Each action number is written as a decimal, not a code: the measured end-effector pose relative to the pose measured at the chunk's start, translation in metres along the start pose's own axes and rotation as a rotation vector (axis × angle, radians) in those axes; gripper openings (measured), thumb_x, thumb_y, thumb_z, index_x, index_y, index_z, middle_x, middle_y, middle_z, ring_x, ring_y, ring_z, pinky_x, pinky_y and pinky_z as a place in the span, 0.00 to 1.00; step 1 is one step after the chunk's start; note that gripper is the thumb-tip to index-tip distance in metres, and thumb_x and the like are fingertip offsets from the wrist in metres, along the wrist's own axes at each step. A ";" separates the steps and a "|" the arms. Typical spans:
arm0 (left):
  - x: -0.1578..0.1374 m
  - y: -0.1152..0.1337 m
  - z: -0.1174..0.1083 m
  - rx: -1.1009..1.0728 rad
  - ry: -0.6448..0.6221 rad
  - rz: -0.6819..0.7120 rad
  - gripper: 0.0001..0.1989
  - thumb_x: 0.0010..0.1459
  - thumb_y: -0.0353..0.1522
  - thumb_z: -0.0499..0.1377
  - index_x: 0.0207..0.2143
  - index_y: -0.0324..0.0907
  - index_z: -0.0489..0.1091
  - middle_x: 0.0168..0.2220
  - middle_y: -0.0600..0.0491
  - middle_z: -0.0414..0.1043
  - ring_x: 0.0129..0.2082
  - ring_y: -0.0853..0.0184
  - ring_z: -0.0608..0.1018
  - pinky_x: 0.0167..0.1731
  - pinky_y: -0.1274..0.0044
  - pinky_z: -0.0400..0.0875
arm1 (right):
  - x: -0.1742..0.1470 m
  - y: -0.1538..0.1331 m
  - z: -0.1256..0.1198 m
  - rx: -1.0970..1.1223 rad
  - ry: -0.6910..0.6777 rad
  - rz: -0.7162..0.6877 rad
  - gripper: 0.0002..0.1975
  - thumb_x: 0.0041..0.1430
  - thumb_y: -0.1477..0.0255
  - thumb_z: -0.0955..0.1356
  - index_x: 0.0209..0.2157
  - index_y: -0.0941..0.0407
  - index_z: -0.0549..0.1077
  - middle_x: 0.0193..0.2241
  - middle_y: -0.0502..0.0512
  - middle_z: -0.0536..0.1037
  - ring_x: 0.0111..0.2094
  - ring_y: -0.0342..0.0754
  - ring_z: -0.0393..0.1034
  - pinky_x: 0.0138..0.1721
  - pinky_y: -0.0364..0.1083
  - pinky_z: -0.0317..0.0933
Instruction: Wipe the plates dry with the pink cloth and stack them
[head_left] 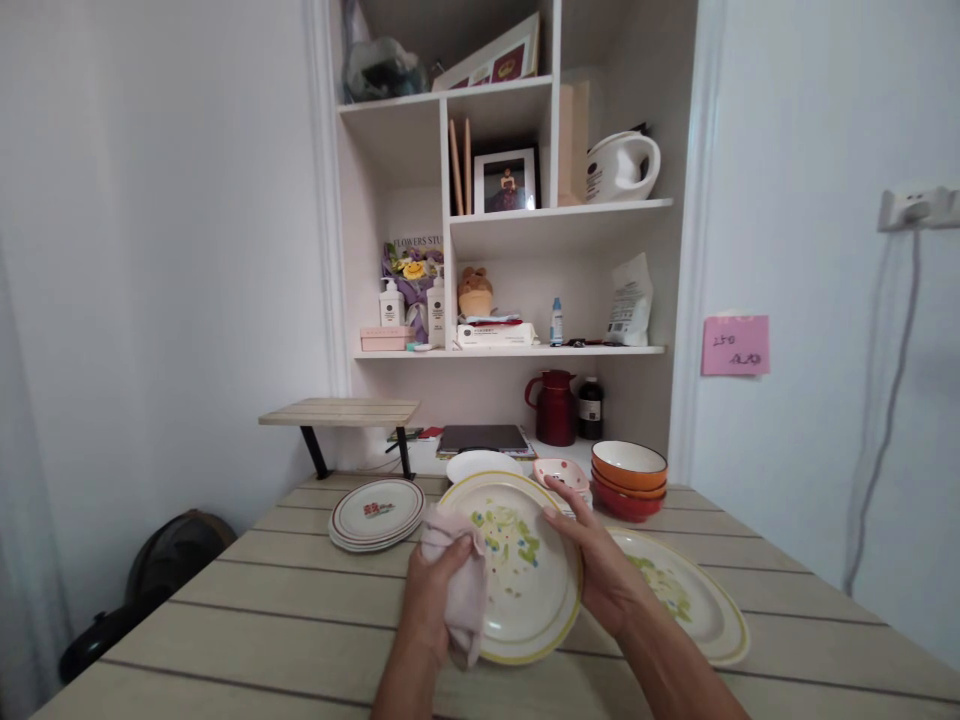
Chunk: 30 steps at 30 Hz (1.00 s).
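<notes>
A white plate [517,610] with a yellow rim and a green floral print is tilted up above the table, its face toward me. My right hand [596,555] grips its right edge, thumb on the front and fingers partly hidden behind. In my left hand [435,590] is a pale pink cloth [466,600], pressed against the plate's left edge. To the right, partly behind my right forearm, an oval platter [705,610] with the same yellow rim and print lies on the table.
Stacked flower-print plates [375,515] sit at the left, near a small raised wooden stand [337,411]. Orange and red bowls [628,480] are piled at the right rear, beside a dotted pink bowl [561,474]. Behind stand a white plate [484,465], a laptop [484,439] and a red jug [556,408].
</notes>
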<state>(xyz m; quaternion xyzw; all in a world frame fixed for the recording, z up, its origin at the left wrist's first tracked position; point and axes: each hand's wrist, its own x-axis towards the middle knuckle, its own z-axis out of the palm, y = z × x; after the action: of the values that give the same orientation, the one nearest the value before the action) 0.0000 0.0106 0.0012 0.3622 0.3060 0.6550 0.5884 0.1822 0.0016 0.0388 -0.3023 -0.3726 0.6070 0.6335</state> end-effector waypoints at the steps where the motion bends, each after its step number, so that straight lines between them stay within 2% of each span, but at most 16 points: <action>1: 0.000 0.000 -0.001 0.025 -0.017 -0.005 0.26 0.40 0.35 0.72 0.43 0.35 0.74 0.39 0.41 0.81 0.38 0.53 0.81 0.42 0.65 0.75 | -0.001 -0.002 -0.002 -0.055 -0.018 -0.014 0.41 0.46 0.68 0.76 0.61 0.46 0.60 0.43 0.56 0.82 0.36 0.54 0.79 0.38 0.52 0.72; 4: 0.002 -0.003 -0.003 0.055 -0.045 -0.012 0.27 0.40 0.35 0.72 0.44 0.36 0.74 0.42 0.41 0.80 0.39 0.54 0.81 0.43 0.65 0.74 | -0.002 -0.006 -0.008 -0.159 -0.096 -0.002 0.39 0.46 0.68 0.76 0.60 0.48 0.62 0.44 0.58 0.81 0.38 0.56 0.78 0.38 0.53 0.72; 8: 0.005 -0.007 -0.005 0.050 -0.055 -0.012 0.27 0.39 0.36 0.72 0.43 0.37 0.74 0.41 0.41 0.80 0.39 0.53 0.81 0.42 0.66 0.74 | 0.001 -0.001 -0.011 -0.145 -0.123 0.025 0.36 0.46 0.70 0.75 0.57 0.52 0.64 0.39 0.58 0.82 0.34 0.55 0.79 0.36 0.53 0.72; 12: 0.004 -0.009 -0.003 0.008 -0.032 -0.054 0.27 0.40 0.38 0.72 0.43 0.37 0.74 0.40 0.42 0.81 0.40 0.53 0.81 0.41 0.67 0.74 | 0.008 0.010 -0.009 -0.069 -0.016 0.004 0.34 0.42 0.71 0.76 0.53 0.55 0.67 0.30 0.56 0.83 0.27 0.55 0.78 0.31 0.52 0.71; 17: 0.005 -0.013 0.000 -0.138 0.032 -0.132 0.25 0.42 0.38 0.70 0.43 0.37 0.74 0.38 0.41 0.81 0.38 0.51 0.82 0.40 0.64 0.76 | 0.012 0.024 -0.002 0.071 0.184 -0.006 0.40 0.35 0.74 0.76 0.54 0.54 0.66 0.25 0.52 0.82 0.25 0.55 0.77 0.30 0.52 0.71; 21: 0.008 -0.019 0.002 -0.261 0.074 -0.151 0.24 0.44 0.35 0.69 0.45 0.38 0.73 0.39 0.43 0.81 0.38 0.53 0.82 0.41 0.63 0.76 | 0.012 0.037 0.004 0.155 0.247 -0.036 0.41 0.37 0.74 0.77 0.56 0.51 0.64 0.26 0.50 0.83 0.26 0.54 0.78 0.32 0.52 0.72; 25: 0.005 -0.027 0.009 -0.366 0.075 -0.232 0.22 0.46 0.32 0.67 0.46 0.37 0.72 0.41 0.42 0.80 0.43 0.53 0.81 0.44 0.65 0.76 | 0.012 0.053 0.008 0.273 0.283 -0.076 0.39 0.42 0.76 0.76 0.56 0.46 0.63 0.29 0.47 0.83 0.29 0.52 0.78 0.37 0.53 0.73; 30: 0.001 -0.034 0.018 -0.448 0.034 -0.252 0.22 0.49 0.30 0.64 0.48 0.35 0.71 0.42 0.41 0.80 0.45 0.53 0.80 0.45 0.66 0.75 | 0.008 0.066 0.019 0.373 0.244 -0.094 0.35 0.47 0.75 0.74 0.57 0.45 0.63 0.34 0.49 0.83 0.35 0.53 0.79 0.42 0.55 0.72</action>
<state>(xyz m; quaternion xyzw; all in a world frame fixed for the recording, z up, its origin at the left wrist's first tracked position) 0.0337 0.0158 -0.0172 0.1710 0.2058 0.6340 0.7256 0.1300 0.0133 -0.0049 -0.2332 -0.1882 0.5941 0.7465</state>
